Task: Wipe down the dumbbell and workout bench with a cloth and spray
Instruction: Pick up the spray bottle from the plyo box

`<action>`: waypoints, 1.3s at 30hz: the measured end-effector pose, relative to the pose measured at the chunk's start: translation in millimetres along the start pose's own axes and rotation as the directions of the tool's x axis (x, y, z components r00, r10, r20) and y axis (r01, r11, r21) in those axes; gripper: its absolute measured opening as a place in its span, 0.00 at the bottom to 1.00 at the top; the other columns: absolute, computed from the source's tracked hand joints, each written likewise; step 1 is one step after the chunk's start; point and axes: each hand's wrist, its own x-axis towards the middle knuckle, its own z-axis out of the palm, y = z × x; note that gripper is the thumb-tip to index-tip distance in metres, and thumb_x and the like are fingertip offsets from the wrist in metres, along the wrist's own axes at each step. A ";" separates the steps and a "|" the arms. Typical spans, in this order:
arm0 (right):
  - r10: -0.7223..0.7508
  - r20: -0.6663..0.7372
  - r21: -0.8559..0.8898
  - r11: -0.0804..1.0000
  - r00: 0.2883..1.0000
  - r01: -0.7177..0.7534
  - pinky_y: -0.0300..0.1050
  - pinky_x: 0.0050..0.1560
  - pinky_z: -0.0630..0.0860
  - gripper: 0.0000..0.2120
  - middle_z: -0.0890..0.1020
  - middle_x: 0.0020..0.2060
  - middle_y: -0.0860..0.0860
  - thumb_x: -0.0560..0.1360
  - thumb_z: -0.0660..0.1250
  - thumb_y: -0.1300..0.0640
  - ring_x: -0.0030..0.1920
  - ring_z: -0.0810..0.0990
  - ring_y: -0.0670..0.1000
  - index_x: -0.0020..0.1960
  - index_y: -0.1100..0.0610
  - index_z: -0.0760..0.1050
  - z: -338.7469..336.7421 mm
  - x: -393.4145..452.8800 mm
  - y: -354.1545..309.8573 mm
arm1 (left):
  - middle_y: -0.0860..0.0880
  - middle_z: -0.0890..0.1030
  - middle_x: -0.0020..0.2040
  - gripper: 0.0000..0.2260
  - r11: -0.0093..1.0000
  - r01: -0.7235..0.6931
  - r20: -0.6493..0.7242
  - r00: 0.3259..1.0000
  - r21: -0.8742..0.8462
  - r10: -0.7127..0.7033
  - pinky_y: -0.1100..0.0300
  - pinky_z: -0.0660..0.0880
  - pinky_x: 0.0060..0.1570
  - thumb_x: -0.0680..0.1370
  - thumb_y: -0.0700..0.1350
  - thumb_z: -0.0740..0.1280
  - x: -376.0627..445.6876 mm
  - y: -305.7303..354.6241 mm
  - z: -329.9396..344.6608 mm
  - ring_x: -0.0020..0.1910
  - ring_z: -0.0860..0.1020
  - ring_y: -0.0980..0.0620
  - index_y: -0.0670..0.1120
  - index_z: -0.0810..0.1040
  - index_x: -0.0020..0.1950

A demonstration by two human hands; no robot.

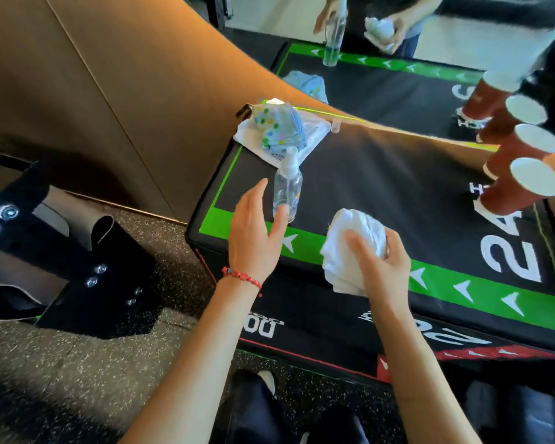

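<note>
A clear spray bottle (287, 187) with a white pump top stands upright on a black and green padded box (382, 187). My left hand (257, 232) is open right beside the bottle, its fingertips near the bottle's base. My right hand (378, 264) is closed around a bunched white cloth (350, 248) above the box's green stripe. No dumbbell is in view. A black bench frame (61, 267) with bolts stands on the floor at the left.
A pile of patterned and white cloths (279, 129) lies at the box's far left corner. Red paper cups (523, 184) stand at the right edge. A mirror behind reflects a person holding a bottle and cloth. A brown wall panel stands at the left, above the speckled rubber floor.
</note>
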 end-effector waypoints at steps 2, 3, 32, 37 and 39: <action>0.019 -0.018 0.009 1.000 1.000 -0.019 0.34 0.35 0.70 0.13 0.75 0.32 0.41 0.64 0.69 0.50 0.32 0.74 0.37 0.46 0.53 0.73 2.8 3.3 0.2 | 0.45 0.73 0.64 0.25 0.995 0.003 0.002 1.000 -0.100 -0.003 0.77 0.58 0.60 0.76 0.53 0.60 11.8 0.4 9.3 0.63 0.70 0.54 0.37 0.69 0.67; 0.027 -0.024 0.016 1.000 0.999 -0.027 0.36 0.36 0.71 0.12 0.76 0.33 0.41 0.64 0.69 0.50 0.32 0.74 0.38 0.45 0.52 0.73 3.5 4.8 -0.2 | 0.46 0.73 0.64 0.25 0.990 0.008 0.008 1.000 -0.142 -0.006 0.78 0.58 0.59 0.76 0.52 0.61 15.9 0.2 13.7 0.62 0.69 0.58 0.37 0.69 0.67; -0.021 0.550 -0.042 0.998 0.835 0.052 0.38 0.40 0.73 0.10 0.78 0.37 0.43 0.67 0.71 0.50 0.38 0.77 0.42 0.45 0.51 0.75 12.4 -28.6 15.1 | 0.45 0.74 0.34 0.14 0.629 0.440 -0.285 0.624 -0.641 -0.728 0.62 0.71 0.26 0.70 0.53 0.63 -129.8 30.4 -30.9 0.26 0.73 0.53 0.42 0.71 0.43; -0.023 0.704 -0.076 0.991 0.710 0.107 0.27 0.37 0.72 0.08 0.80 0.40 0.45 0.71 0.70 0.57 0.35 0.76 0.34 0.49 0.54 0.75 9.7 -63.1 30.1 | 0.45 0.74 0.30 0.08 0.533 0.497 -0.311 0.463 -0.684 -0.830 0.61 0.71 0.25 0.78 0.45 0.64 -202.9 42.7 -39.4 0.22 0.74 0.53 0.42 0.72 0.42; -0.014 0.761 -0.085 0.989 0.649 0.122 0.26 0.37 0.72 0.09 0.80 0.41 0.46 0.71 0.70 0.57 0.35 0.77 0.34 0.51 0.56 0.76 12.3 -83.2 34.1 | 0.47 0.74 0.27 0.10 0.494 0.485 -0.320 0.400 -0.722 -0.859 0.59 0.71 0.28 0.76 0.47 0.66 -231.7 46.1 -47.3 0.22 0.73 0.52 0.43 0.72 0.40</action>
